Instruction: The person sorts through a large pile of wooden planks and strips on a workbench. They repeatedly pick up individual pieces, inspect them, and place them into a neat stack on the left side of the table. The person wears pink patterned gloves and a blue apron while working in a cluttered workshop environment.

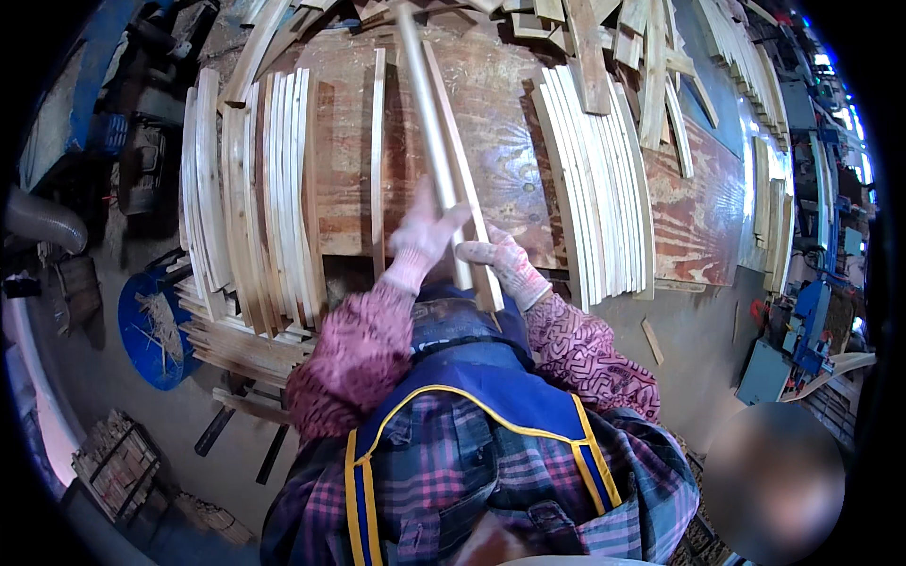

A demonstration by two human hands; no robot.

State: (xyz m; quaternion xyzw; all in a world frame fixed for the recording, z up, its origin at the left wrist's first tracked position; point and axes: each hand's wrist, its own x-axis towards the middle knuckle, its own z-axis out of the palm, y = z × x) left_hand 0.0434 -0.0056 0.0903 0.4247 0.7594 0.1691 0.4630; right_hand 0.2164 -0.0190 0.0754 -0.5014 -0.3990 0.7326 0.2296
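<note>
Two long, pale wooden strips lie side by side in front of my body, pointing away from me over the plywood tabletop (349, 179). The left wooden strip (427, 113) is smeared by motion. My left hand (425, 236), in a light glove, is closed around it, its fingers partly blurred. My right hand (507, 266), also gloved, grips the right wooden strip (460, 156) near its close end, a finger or thumb lying across the top. A single narrow strip (377, 151) rests on the table to the left of my left hand.
Rows of wooden strips stand at the left (283, 198) and right (595, 189). Loose offcuts (651, 57) are heaped at the far right. A blue bin (142, 330) with shavings is on the floor at left. Another person (779, 481) is at lower right.
</note>
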